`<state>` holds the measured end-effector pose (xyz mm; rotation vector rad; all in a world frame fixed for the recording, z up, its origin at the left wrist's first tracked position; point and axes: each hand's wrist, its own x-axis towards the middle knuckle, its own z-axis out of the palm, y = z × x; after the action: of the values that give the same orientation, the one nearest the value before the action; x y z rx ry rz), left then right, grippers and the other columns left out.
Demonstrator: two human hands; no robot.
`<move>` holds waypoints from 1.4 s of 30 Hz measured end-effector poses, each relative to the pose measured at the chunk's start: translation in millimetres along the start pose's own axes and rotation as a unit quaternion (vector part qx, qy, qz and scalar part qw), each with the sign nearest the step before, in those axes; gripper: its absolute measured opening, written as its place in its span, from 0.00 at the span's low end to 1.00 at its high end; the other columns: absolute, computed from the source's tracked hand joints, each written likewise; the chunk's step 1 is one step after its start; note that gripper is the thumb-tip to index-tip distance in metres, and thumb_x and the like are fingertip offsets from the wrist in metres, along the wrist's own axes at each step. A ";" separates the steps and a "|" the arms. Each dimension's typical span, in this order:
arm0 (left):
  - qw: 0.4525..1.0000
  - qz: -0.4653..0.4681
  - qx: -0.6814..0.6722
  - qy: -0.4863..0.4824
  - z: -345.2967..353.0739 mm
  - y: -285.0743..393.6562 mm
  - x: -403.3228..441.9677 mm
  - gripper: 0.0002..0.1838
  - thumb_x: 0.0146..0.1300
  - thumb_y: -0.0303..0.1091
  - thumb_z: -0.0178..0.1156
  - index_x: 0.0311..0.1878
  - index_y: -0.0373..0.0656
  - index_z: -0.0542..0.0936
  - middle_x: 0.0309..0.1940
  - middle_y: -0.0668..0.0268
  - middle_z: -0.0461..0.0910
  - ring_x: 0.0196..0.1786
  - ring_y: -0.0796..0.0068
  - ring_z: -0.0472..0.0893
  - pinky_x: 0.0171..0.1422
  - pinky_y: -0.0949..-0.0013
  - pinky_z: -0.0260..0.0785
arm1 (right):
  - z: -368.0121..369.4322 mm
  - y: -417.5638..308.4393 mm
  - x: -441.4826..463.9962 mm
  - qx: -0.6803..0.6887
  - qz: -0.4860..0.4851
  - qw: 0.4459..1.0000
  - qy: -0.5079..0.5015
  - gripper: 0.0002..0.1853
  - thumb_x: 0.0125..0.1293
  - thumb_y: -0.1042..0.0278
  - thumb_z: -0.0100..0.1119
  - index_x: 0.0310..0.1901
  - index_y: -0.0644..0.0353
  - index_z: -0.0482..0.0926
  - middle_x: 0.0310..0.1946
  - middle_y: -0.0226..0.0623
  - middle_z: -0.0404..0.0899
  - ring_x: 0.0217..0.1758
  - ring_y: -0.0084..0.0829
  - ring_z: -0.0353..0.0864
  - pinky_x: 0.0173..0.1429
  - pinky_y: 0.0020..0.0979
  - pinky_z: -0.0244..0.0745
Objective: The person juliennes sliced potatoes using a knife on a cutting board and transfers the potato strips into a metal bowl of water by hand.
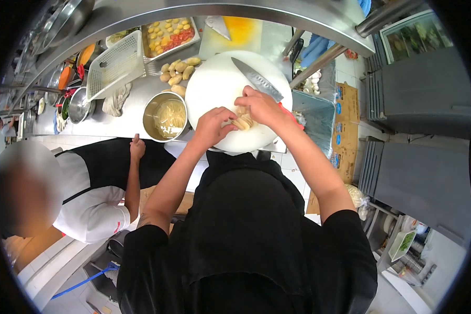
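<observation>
Sliced potato (242,122) lies in a small pile near the front of the round white cutting board (209,78). My left hand (213,125) touches the slices from the left, its fingers curved around them. On the other side, my right hand (260,107) has its fingers bent down over the slices' upper right. A large knife (256,78) rests flat on the board beyond my right hand, its handle partly hidden. To the left of the board stands a metal pot (149,118) holding pale strips in liquid. Several whole potatoes (175,79) lie behind the pot.
A white perforated basket (115,65) and a tray of cut vegetables (168,35) stand at the back left. A co-worker (97,183) stands at my left, one hand near the counter edge. A bin (316,118) is right of the board; a metal shelf (204,11) crosses above.
</observation>
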<state>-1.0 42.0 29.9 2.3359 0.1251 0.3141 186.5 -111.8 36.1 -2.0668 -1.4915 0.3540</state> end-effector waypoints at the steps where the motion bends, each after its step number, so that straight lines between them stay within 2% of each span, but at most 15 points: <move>1: 1.000 -0.002 0.002 0.009 2.3 -0.3 -0.4 0.17 0.58 0.34 0.83 0.48 0.45 0.88 0.43 0.63 0.88 0.43 0.60 0.88 0.49 0.58 0.82 | -5.8 -1.1 5.5 -0.015 0.001 0.999 -0.042 0.12 0.66 0.78 0.62 0.48 0.51 0.88 0.48 0.43 0.81 0.54 0.51 0.87 0.53 0.49 0.81; 3: 1.000 -0.009 0.003 0.022 5.9 0.5 -1.3 0.17 0.58 0.34 0.83 0.47 0.45 0.88 0.43 0.63 0.88 0.44 0.60 0.88 0.50 0.58 0.81 | -10.1 0.7 10.1 -0.031 0.000 0.995 -0.090 0.12 0.65 0.78 0.64 0.47 0.51 0.86 0.48 0.42 0.80 0.56 0.51 0.86 0.54 0.48 0.81; 6: 1.000 -0.014 0.008 0.025 6.5 0.7 -3.0 0.16 0.58 0.34 0.83 0.47 0.45 0.89 0.44 0.63 0.89 0.46 0.59 0.88 0.51 0.58 0.81 | -13.4 8.9 8.4 0.007 0.004 0.996 -0.090 0.10 0.66 0.78 0.64 0.46 0.54 0.84 0.48 0.43 0.80 0.56 0.52 0.86 0.54 0.49 0.80; 9: 0.999 -0.022 -0.019 0.015 3.5 -4.6 -6.0 0.16 0.59 0.34 0.82 0.48 0.46 0.90 0.46 0.63 0.89 0.48 0.57 0.88 0.53 0.58 0.81 | -21.4 17.2 2.9 0.026 0.012 0.998 -0.056 0.07 0.65 0.76 0.68 0.43 0.57 0.82 0.42 0.43 0.82 0.52 0.53 0.87 0.53 0.49 0.81; 11: 0.998 0.030 -0.030 0.049 3.8 -7.5 -9.6 0.14 0.60 0.33 0.81 0.48 0.46 0.91 0.48 0.63 0.88 0.49 0.56 0.88 0.54 0.57 0.81 | -31.1 7.1 -13.0 0.084 0.063 0.994 -0.013 0.05 0.68 0.75 0.71 0.43 0.59 0.84 0.38 0.41 0.86 0.43 0.46 0.89 0.48 0.45 0.82; 12: 0.998 0.031 -0.030 0.050 4.4 -6.9 -10.3 0.14 0.60 0.33 0.81 0.48 0.46 0.91 0.48 0.63 0.88 0.49 0.56 0.88 0.54 0.57 0.81 | -28.0 -0.5 -23.2 0.083 0.063 0.994 -0.013 0.05 0.68 0.75 0.71 0.43 0.59 0.84 0.38 0.41 0.86 0.43 0.46 0.89 0.48 0.45 0.82; 14: 0.998 0.038 -0.015 0.047 6.9 -5.2 -10.4 0.10 0.62 0.32 0.78 0.47 0.49 0.92 0.46 0.66 0.88 0.50 0.56 0.87 0.54 0.54 0.79 | -14.0 -17.9 -46.5 0.246 0.210 0.945 0.044 0.06 0.69 0.75 0.75 0.45 0.61 0.87 0.37 0.40 0.90 0.35 0.36 0.89 0.42 0.37 0.83; 15: 0.998 0.040 -0.015 0.047 9.2 -6.4 -10.6 0.10 0.62 0.32 0.78 0.47 0.49 0.92 0.46 0.66 0.88 0.50 0.56 0.87 0.54 0.54 0.79 | -4.3 -23.9 -55.8 0.245 0.211 0.945 0.045 0.06 0.69 0.75 0.75 0.45 0.61 0.87 0.37 0.40 0.90 0.35 0.36 0.89 0.42 0.37 0.83; 17: 0.997 0.051 0.011 0.061 15.3 -11.0 -11.4 0.10 0.62 0.31 0.78 0.47 0.50 0.92 0.47 0.68 0.88 0.50 0.58 0.88 0.54 0.55 0.79 | 16.0 -33.4 -69.7 0.330 0.262 0.904 0.072 0.08 0.71 0.76 0.75 0.49 0.65 0.88 0.40 0.41 0.92 0.33 0.30 0.89 0.39 0.32 0.83; 21: 0.995 0.070 0.014 0.076 15.8 -12.9 -13.0 0.10 0.61 0.30 0.78 0.46 0.51 0.92 0.46 0.69 0.88 0.50 0.60 0.88 0.53 0.57 0.78 | 30.1 -48.7 -74.8 0.265 0.235 0.923 0.153 0.08 0.70 0.77 0.74 0.48 0.67 0.87 0.39 0.44 0.91 0.34 0.33 0.90 0.42 0.33 0.85; 27: 0.991 0.083 0.030 0.102 17.5 -10.5 -14.7 0.09 0.61 0.28 0.77 0.44 0.51 0.92 0.46 0.70 0.89 0.48 0.62 0.88 0.52 0.58 0.78 | 28.7 -55.5 -75.1 0.252 0.232 0.931 0.129 0.08 0.70 0.75 0.74 0.48 0.67 0.87 0.39 0.46 0.91 0.38 0.37 0.91 0.45 0.36 0.84; 33: 0.991 0.067 0.053 0.099 15.2 -2.9 -17.2 0.09 0.61 0.27 0.77 0.43 0.50 0.91 0.50 0.71 0.92 0.51 0.63 0.90 0.55 0.59 0.80 | 24.1 -57.1 -73.5 0.198 0.199 0.949 0.143 0.07 0.70 0.76 0.73 0.47 0.66 0.87 0.39 0.47 0.90 0.40 0.44 0.92 0.45 0.39 0.85; 37: 0.992 0.064 0.049 0.093 15.8 -5.5 -19.1 0.08 0.61 0.27 0.76 0.43 0.50 0.90 0.51 0.71 0.93 0.50 0.63 0.90 0.55 0.59 0.80 | 20.2 -62.6 -71.8 0.208 0.207 0.946 0.139 0.08 0.69 0.77 0.73 0.47 0.66 0.87 0.40 0.48 0.90 0.40 0.45 0.92 0.45 0.39 0.85; 40: 0.993 0.061 0.040 0.091 15.0 -5.9 -17.9 0.09 0.61 0.27 0.77 0.43 0.50 0.90 0.51 0.71 0.93 0.50 0.62 0.90 0.55 0.59 0.80 | 27.7 -62.6 -72.6 0.218 0.183 0.949 0.136 0.07 0.69 0.78 0.73 0.47 0.65 0.86 0.40 0.47 0.89 0.40 0.45 0.92 0.45 0.40 0.85; 42: 0.994 0.059 0.038 0.090 15.3 -6.0 -17.7 0.09 0.61 0.27 0.77 0.43 0.50 0.90 0.51 0.71 0.94 0.50 0.62 0.90 0.55 0.59 0.80 | 29.4 -66.5 -72.0 0.169 0.153 0.962 0.154 0.07 0.69 0.78 0.73 0.46 0.65 0.86 0.39 0.47 0.89 0.39 0.46 0.92 0.45 0.42 0.85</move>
<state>-14.0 32.4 11.9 2.3915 0.0886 0.5878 94.4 -155.7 43.1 -1.9627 -0.8640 0.3553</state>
